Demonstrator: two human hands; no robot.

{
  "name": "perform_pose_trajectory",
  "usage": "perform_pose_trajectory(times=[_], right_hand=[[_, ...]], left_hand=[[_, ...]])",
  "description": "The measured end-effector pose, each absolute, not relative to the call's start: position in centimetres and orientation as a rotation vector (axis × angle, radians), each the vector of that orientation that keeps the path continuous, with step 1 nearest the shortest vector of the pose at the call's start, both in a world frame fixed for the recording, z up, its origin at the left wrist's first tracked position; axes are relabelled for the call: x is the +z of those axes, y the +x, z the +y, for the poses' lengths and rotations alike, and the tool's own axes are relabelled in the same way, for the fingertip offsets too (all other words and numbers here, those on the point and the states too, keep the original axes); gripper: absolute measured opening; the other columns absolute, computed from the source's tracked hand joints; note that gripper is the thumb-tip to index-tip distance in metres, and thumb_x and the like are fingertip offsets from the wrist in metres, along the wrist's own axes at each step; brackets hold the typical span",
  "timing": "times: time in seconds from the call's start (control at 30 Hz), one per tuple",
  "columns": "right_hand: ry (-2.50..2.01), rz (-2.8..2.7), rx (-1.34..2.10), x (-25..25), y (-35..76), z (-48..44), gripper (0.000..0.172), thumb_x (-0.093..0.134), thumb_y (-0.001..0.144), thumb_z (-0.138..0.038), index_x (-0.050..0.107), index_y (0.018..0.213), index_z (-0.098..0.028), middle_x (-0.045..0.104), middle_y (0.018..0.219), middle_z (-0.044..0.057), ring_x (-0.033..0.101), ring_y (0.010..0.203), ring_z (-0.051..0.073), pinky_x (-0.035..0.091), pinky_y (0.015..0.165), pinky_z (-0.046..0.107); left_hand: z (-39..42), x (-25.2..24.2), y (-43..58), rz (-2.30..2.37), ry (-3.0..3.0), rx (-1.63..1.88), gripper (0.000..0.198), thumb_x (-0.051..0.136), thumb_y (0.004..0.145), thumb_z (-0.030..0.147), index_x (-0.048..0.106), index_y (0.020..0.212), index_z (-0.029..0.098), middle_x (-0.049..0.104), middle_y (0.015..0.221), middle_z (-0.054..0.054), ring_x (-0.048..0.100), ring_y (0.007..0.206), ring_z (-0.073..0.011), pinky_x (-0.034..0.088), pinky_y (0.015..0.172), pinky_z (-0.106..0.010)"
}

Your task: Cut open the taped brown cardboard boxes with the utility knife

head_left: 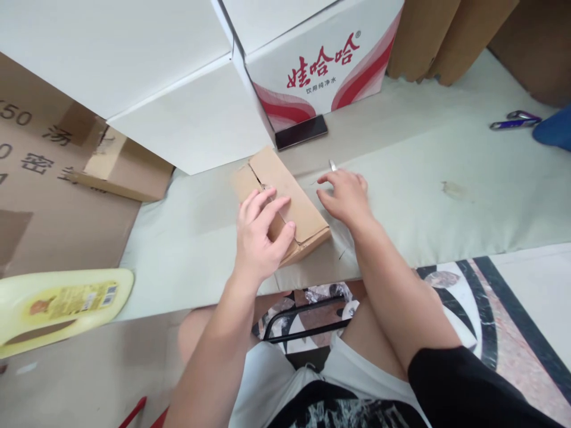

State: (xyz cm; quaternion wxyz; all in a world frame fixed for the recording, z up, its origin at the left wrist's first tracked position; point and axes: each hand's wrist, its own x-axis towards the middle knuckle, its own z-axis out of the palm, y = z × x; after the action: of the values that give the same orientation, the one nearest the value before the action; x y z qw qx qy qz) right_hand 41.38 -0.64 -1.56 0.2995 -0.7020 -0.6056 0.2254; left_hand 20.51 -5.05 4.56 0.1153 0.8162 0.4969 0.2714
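Observation:
A small brown cardboard box (297,199) lies tilted on the pale green cloth, its top flaps meeting along a seam that gapes slightly at the far end. My left hand (263,229) rests on top of it, fingers spread across the seam. Just right of the box, apart from it, is my right hand (345,193), thumb and index finger curved with a gap between them. A small silvery tip (332,165) shows beyond its index finger; the rest is hidden by the hand, and I cannot tell whether it is held.
White cartons (187,119) and a red-and-white water carton (325,65) stand behind, with a black phone-like object (301,132) at their foot. Larger brown cartons (57,178) are left. A yellow bottle (66,303) is near left; a purple-handled tool (515,122) lies far right.

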Motion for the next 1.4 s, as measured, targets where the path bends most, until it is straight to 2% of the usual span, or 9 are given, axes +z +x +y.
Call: perform_pose_trajectory(times=[0.13, 0.3, 0.4, 0.6, 0.7, 0.83, 1.1, 1.23, 1.4], right_hand=[[-2.134, -1.482, 0.551, -2.0, 40.9, -0.8, 0.044, 0.056, 0.085, -0.018, 0.071, 0.126, -0.022, 0.060, 0.138, 0.020, 0.053, 0.130, 0.040, 0.044, 0.106, 0.058], [-2.148, -1.530, 0.663, -2.3, 42.0, -0.3, 0.064, 0.050, 0.085, -0.012, 0.053, 0.148, -0.020, 0.070, 0.117, 0.020, 0.065, 0.106, 0.037, 0.051, 0.093, 0.056], [-1.985, -1.384, 0.691, -2.0, 42.1, 0.5, 0.062, 0.053, 0.081, -0.015, 0.054, 0.142, -0.019, 0.071, 0.111, 0.015, 0.067, 0.099, 0.032, 0.054, 0.092, 0.052], [-1.399, -1.051, 0.935, 0.0, 41.4, 0.8, 0.042, 0.057, 0.081, -0.028, 0.060, 0.123, -0.026, 0.068, 0.111, 0.005, 0.063, 0.067, 0.014, 0.057, 0.062, 0.034], [-1.246, -1.059, 0.910, 1.3, 41.6, 0.0, 0.029, 0.060, 0.081, -0.030, 0.065, 0.109, -0.025, 0.069, 0.105, 0.003, 0.066, 0.072, 0.015, 0.060, 0.069, 0.035], [-1.166, -1.103, 0.810, 2.8, 42.0, -1.1, 0.032, 0.060, 0.087, -0.034, 0.064, 0.118, -0.027, 0.071, 0.119, 0.005, 0.072, 0.097, 0.022, 0.062, 0.090, 0.046], [-1.108, -1.098, 0.770, 4.3, 41.6, -2.2, 0.037, 0.048, 0.101, -0.053, 0.056, 0.134, -0.038, 0.067, 0.139, 0.004, 0.073, 0.108, 0.024, 0.063, 0.088, 0.044], [-1.118, -1.045, 0.710, 3.7, 41.9, -1.8, 0.043, 0.045, 0.102, -0.062, 0.059, 0.133, -0.038, 0.068, 0.129, 0.005, 0.074, 0.097, 0.020, 0.062, 0.076, 0.034], [-0.878, -0.738, 0.796, 2.7, 42.3, -0.9, 0.020, 0.064, 0.094, -0.051, 0.066, 0.105, -0.034, 0.066, 0.092, -0.005, 0.064, 0.064, 0.008, 0.053, 0.056, 0.023]], left_hand=[[-5.2, 4.7, 20.6, 1.464, 2.383, 0.783, 0.042, 0.056, 0.097, 0.051, 0.070, 0.128, 0.026, 0.062, 0.147, -0.010, 0.048, 0.145, -0.0333, 0.029, 0.128, -0.057], [-5.5, 4.7, 20.7, 1.507, 2.366, 0.757, 0.043, 0.055, 0.097, 0.049, 0.070, 0.129, 0.025, 0.061, 0.148, -0.011, 0.044, 0.147, -0.0356, 0.030, 0.125, -0.060], [-5.4, 4.6, 21.0, 1.515, 2.375, 0.744, 0.042, 0.056, 0.096, 0.048, 0.071, 0.128, 0.026, 0.062, 0.147, -0.011, 0.045, 0.146, -0.0353, 0.030, 0.125, -0.060], [-5.3, 4.4, 21.4, 1.480, 2.411, 0.745, 0.042, 0.056, 0.097, 0.047, 0.068, 0.132, 0.026, 0.056, 0.153, -0.012, 0.044, 0.147, -0.0353, 0.031, 0.124, -0.059], [-5.4, 3.9, 21.5, 1.462, 2.391, 0.873, 0.057, 0.054, 0.098, 0.056, 0.052, 0.145, 0.024, 0.046, 0.159, -0.017, 0.042, 0.149, -0.0346, 0.033, 0.123, -0.057], [-5.6, 3.2, 21.8, 1.497, 2.335, 1.025, 0.074, 0.050, 0.097, 0.067, 0.032, 0.153, 0.022, 0.042, 0.158, -0.022, 0.038, 0.152, -0.0351, 0.028, 0.127, -0.059], [-6.7, 3.6, 21.9, 1.564, 2.351, 0.851, 0.063, 0.048, 0.100, 0.061, 0.044, 0.147, 0.019, 0.048, 0.155, -0.021, 0.031, 0.156, -0.0421, 0.024, 0.126, -0.068], [-7.4, 3.8, 22.0, 1.523, 2.384, 0.811, 0.064, 0.051, 0.099, 0.059, 0.045, 0.148, 0.017, 0.047, 0.158, -0.021, 0.029, 0.157, -0.0431, 0.026, 0.126, -0.068], [-7.2, 3.6, 22.1, 1.518, 2.337, 0.820, 0.062, 0.056, 0.097, 0.056, 0.047, 0.147, 0.020, 0.048, 0.158, -0.018, 0.030, 0.157, -0.0421, 0.028, 0.126, -0.068]])
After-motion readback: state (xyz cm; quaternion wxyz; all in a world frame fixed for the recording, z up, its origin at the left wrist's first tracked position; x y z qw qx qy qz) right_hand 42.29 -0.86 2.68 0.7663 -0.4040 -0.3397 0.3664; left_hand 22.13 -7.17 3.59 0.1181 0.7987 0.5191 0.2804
